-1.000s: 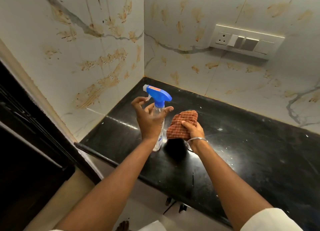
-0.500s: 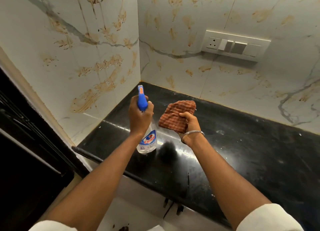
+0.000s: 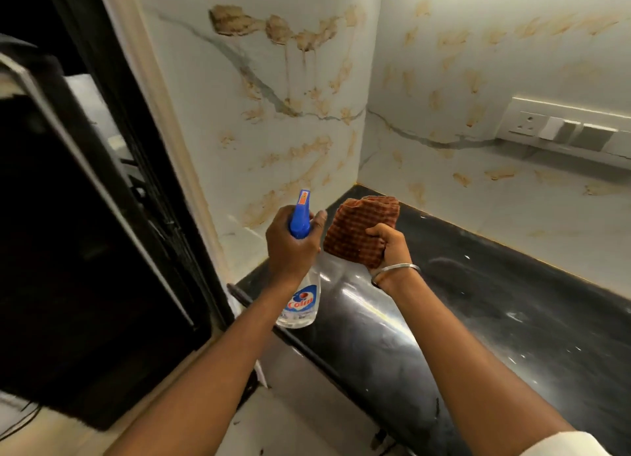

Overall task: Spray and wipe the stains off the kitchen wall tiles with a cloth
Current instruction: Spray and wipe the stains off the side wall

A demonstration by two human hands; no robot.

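Observation:
My left hand [image 3: 290,247] grips the neck of a clear spray bottle [image 3: 300,302] with a blue trigger head [image 3: 300,216], lifted off the counter, nozzle pointing at the left wall. My right hand [image 3: 389,247] holds a folded reddish-brown checked cloth [image 3: 358,230] just to the right of the bottle. The white marble-look wall tiles [image 3: 290,131] on the left carry brown smeared stains and drip marks; the back wall tiles [image 3: 478,62] are spotted with similar stains.
A black glossy countertop [image 3: 495,312] runs along the back wall, with white specks on it. A white switch and socket panel [image 3: 566,131] sits on the back wall at right. A dark framed opening [image 3: 85,216] fills the left side.
The view has swung left and up, showing more of the stained left wall. Both hands stay raised together; the bottle's nozzle now aims toward the left wall.

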